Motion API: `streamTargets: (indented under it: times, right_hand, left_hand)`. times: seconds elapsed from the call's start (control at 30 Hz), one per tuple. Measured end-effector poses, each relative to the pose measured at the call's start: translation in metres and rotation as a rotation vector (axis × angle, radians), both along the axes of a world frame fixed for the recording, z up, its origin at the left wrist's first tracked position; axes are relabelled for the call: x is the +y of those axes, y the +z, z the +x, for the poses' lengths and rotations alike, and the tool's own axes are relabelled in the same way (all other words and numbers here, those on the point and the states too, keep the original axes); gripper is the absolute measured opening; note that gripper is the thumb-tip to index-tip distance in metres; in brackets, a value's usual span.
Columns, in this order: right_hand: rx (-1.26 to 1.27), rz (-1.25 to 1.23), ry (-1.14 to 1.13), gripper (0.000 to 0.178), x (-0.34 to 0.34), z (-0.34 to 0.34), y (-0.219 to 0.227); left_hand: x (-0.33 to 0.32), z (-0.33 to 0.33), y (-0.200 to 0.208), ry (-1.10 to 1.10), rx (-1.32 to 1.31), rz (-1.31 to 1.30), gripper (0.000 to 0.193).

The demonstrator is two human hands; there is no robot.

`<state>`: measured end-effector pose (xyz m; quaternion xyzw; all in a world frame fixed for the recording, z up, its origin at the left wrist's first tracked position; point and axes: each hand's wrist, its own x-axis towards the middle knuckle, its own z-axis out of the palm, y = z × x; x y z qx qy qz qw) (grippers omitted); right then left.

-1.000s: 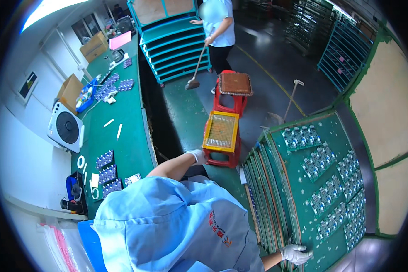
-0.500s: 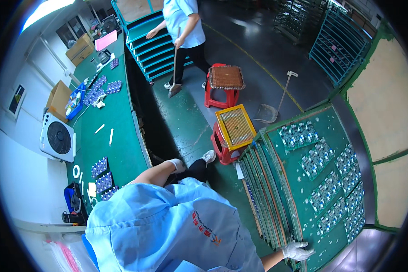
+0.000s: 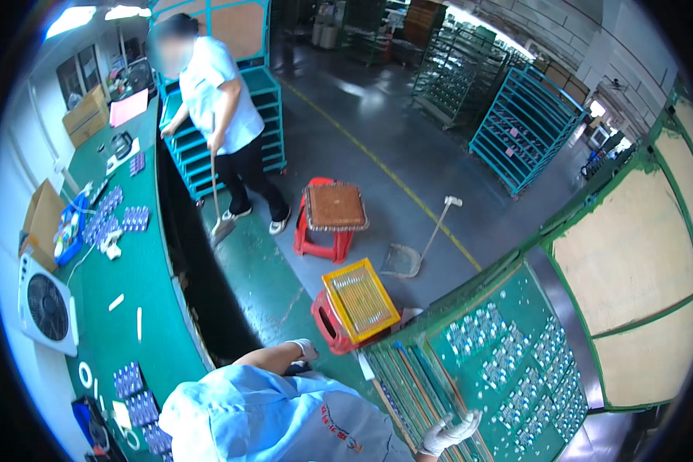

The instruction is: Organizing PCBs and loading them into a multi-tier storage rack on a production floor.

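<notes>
My right hand (image 3: 450, 433), in a white glove, is at the lower right over the edges of several upright, close-set green boards (image 3: 410, 385). Its fingers are apart, and I see nothing held in them. Beside it slopes a green panel (image 3: 458, 369) carrying rows of small circuit boards (image 3: 508, 356). My left hand (image 3: 306, 350), also gloved in white, shows just beyond my blue sleeve, by the workbench's edge. Its fingers are too hidden to read.
A green workbench (image 3: 119, 262) runs along the left, with a fan (image 3: 48, 304) and circuit boards (image 3: 141, 408). Ahead stand two red stools (image 3: 319, 242), one under a yellow tray (image 3: 360, 300). A dustpan (image 3: 403, 260) lies beyond. A co-worker (image 3: 227, 100) holds a broom (image 3: 222, 229).
My view has tilted up and shifted right. My right hand has come off the sloping panel's face to the board edges beside it. The co-worker's broom has moved toward the workbench.
</notes>
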<state>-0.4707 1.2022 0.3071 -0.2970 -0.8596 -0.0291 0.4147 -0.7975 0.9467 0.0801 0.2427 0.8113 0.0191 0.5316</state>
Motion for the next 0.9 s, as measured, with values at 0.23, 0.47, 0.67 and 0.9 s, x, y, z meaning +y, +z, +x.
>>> streamTargets:
  times: [0.23, 0.47, 0.67, 0.9]
  right_hand:
    - [-0.280, -0.115, 0.259, 0.041, 0.007, -0.212, 0.040]
    - [-0.641, -0.075, 0.192, 0.043, 0.028, -0.258, -0.013]
    - [-0.641, -0.177, 0.164, 0.027, 0.019, -0.270, 0.004]
    - [-0.717, -0.173, 0.179, 0.022, 0.020, -0.287, 0.005]
  left_hand:
    - [-0.043, -0.152, 0.058, 0.476, 0.163, 0.345, 0.048]
    - [-0.221, -0.201, -0.016, 0.816, 0.277, 0.016, 0.043]
    - [-0.321, -0.140, -0.086, 1.134, 0.049, -0.195, 0.044]
    - [-0.198, -0.127, 0.011, 0.950, 0.079, 0.228, 0.043]
